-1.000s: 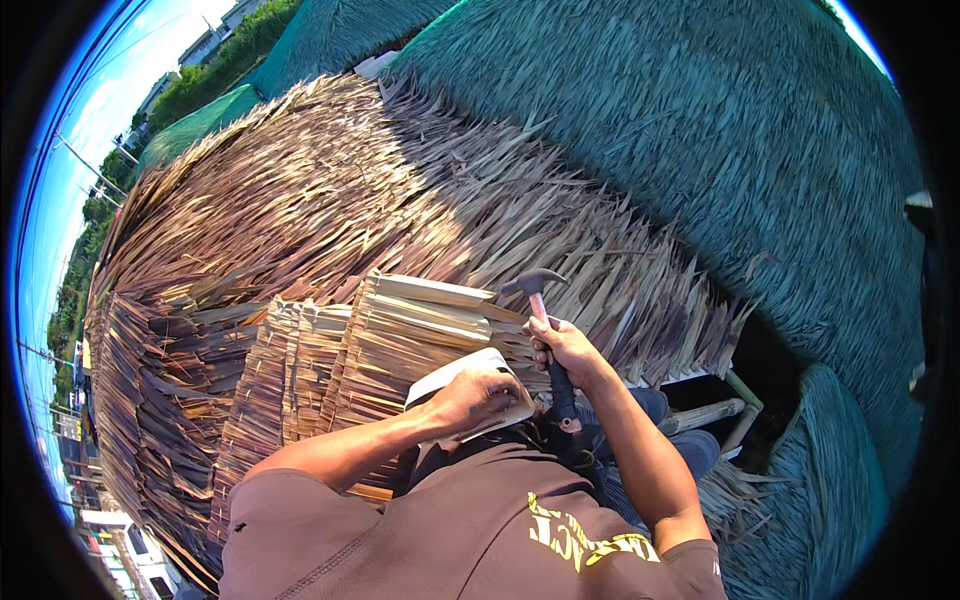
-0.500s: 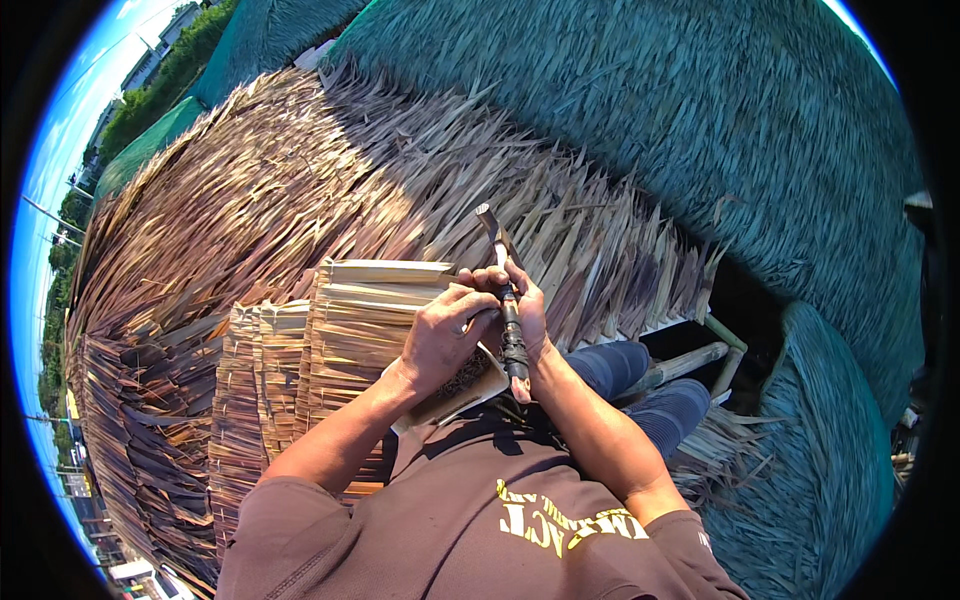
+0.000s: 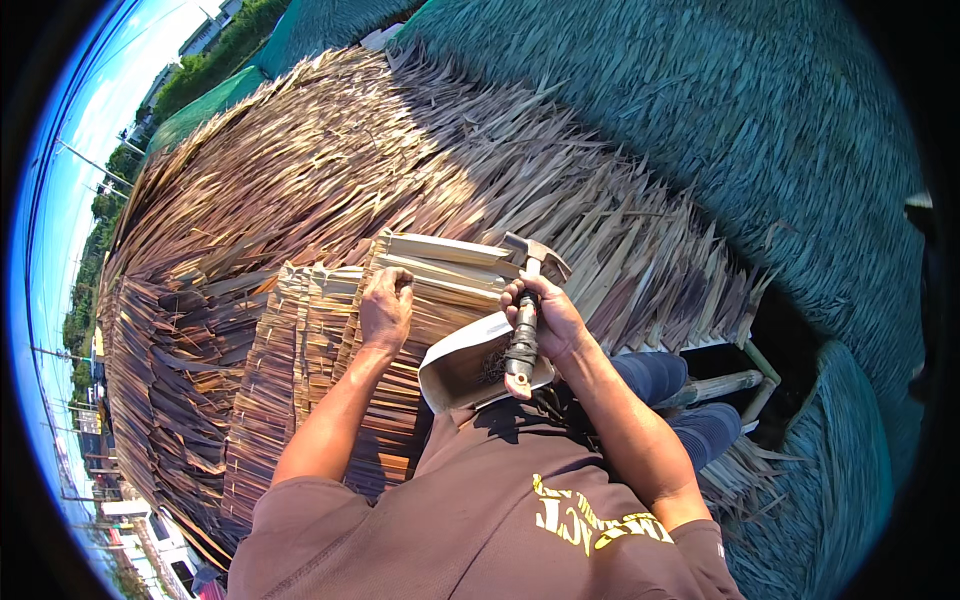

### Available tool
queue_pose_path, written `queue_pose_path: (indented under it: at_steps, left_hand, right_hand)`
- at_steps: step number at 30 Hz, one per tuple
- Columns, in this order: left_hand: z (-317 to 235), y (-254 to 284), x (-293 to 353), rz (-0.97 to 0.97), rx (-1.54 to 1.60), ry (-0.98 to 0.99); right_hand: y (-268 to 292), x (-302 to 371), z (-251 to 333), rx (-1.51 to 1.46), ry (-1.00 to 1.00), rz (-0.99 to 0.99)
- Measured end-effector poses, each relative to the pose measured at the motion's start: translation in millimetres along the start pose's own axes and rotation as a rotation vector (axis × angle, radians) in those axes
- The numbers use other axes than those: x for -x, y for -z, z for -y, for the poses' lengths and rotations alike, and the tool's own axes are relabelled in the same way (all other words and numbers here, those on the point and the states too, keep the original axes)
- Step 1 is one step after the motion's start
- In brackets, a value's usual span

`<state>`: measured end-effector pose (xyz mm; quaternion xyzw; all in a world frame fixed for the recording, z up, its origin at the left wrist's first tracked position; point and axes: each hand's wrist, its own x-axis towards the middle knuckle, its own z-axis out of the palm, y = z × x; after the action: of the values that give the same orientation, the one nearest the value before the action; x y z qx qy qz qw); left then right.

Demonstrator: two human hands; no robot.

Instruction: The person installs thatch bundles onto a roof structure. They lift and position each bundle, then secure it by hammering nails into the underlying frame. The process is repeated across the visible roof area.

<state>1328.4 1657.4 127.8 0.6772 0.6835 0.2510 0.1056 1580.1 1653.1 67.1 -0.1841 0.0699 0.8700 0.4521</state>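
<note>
Leaf panels (image 3: 285, 375): overlapping stack of stitched strips, left and ahead of the body; ribbed seams run away from the wearer.
Left hand (image 3: 385, 308): above the panels, beside the upper end of a seam; fingers curled in. Cannot tell whether anything is pinched, or whether skin touches leaf.
White container (image 3: 436, 385): between the forearms, against the shirt front; holds thin dark pieces (image 3: 492, 366), likely nails.
Hammer (image 3: 522, 350): right of the left hand, partly over the container's right side. Long axis points away from the body, head far, butt near.
Right hand (image 3: 548, 318): wrapped round the upper handle, just below the head.
Key relation: seam end lies left of the hammer head; left hand is nearer it.
</note>
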Motion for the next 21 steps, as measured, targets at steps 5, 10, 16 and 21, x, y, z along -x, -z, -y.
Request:
queue_pose_path:
  at_steps: [5,10,16,21]
  left_hand:
    - [58.1,1.3,36.9,0.125,-0.403,0.142]
    - [44.3,10.2,31.2,0.063,-0.329,0.218]
    - [32.6,-27.9,1.4,0.053,-0.254,-0.066]
    - [-26.2,-42.7,-61.0,0.312,-0.356,-0.032]
  right_hand:
    - [-3.0,-2.6,9.6,0.118,-0.075,0.099]
    - [-5.6,-0.3,27.6,0.119,-0.025,0.086]
    - [1.1,4.7,63.6,0.260,0.005,0.082]
    - [14.3,39.9,153.5,0.710,0.108,0.143]
